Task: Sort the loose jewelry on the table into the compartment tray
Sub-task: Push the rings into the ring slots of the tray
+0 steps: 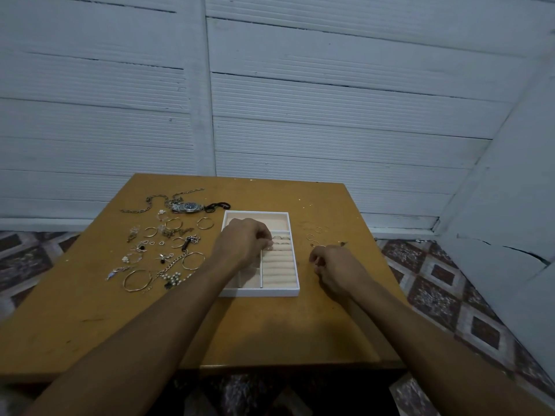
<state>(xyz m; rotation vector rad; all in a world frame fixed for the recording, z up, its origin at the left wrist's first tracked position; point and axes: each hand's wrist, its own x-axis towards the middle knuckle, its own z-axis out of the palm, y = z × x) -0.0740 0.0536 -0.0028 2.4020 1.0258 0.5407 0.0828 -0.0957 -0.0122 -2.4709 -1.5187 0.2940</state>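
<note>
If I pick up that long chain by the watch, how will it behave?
The chain lies in loose curves, so it will probably dangle limply. It runs up against the watch, so lifting may snag or drag that.

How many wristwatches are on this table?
1. The wristwatch lies on the table near its far edge, just left of the compartment tray, beside a chain. Another could be hidden in the covered part of the tray.
</note>
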